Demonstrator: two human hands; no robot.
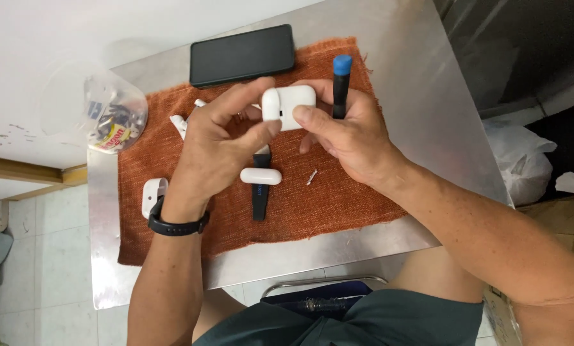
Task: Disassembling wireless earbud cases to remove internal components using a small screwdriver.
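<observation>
Both hands hold a white earbud charging case (291, 105) above the orange cloth mat (338, 198). My left hand (219, 138) pinches its left end between thumb and fingers. My right hand (348, 131) grips the case from the right and also holds a black tool with a blue cap (341, 83) upright between its fingers. Beneath my hands, a white oval case part (260, 176) lies across a black flat tool (260, 198). A black band is on my left wrist.
A black phone (242, 55) lies at the mat's far edge. A clear bag of small parts (114, 115) sits at the left of the metal table (421, 109). Another white case (153, 194) and white pieces (180, 122) lie on the mat's left side. A small white sliver (311, 177) is near the centre.
</observation>
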